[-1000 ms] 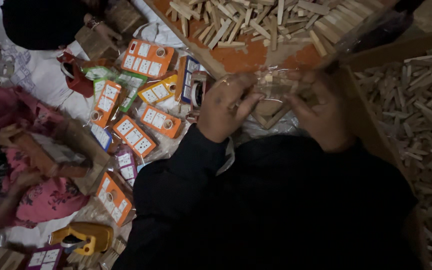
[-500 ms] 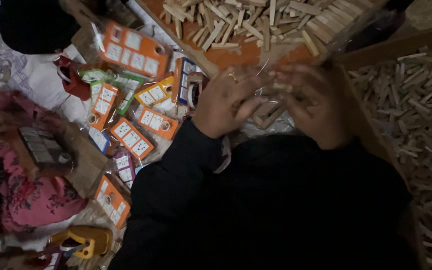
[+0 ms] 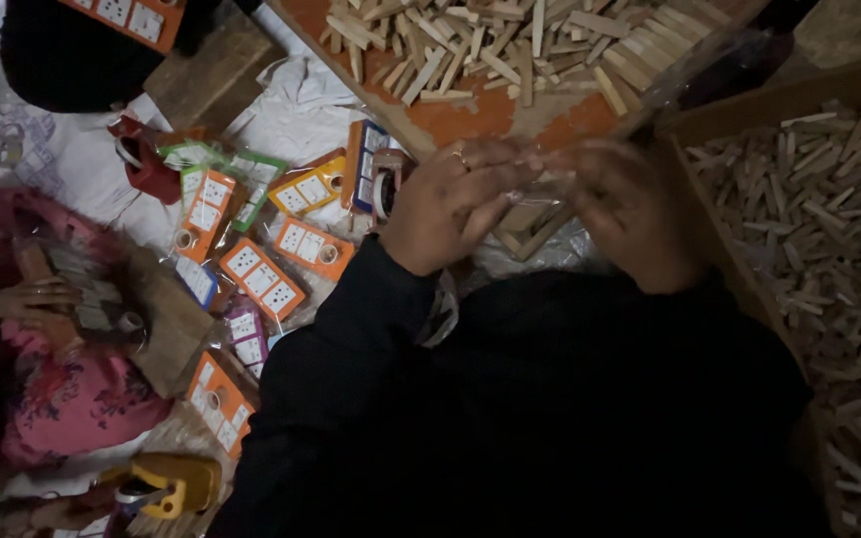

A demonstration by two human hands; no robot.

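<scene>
Both hands, left hand point(image 3: 455, 199) and right hand point(image 3: 625, 209), pinch a clear plastic bag point(image 3: 540, 184) together at the orange tray's point(image 3: 460, 120) near edge, wooden sticks point(image 3: 490, 45) beyond.

Black sleeves (perhaps a ring)

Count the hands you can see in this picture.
3: the wearer's left hand and right hand close together at centre, and a co-worker's hand near the left edge. Others may be hidden.

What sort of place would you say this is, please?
Probably a small floor-level packing workshop: heaps of small wooden sticks, a box of more sticks, and orange printed packets spread on a white sheet.
</scene>
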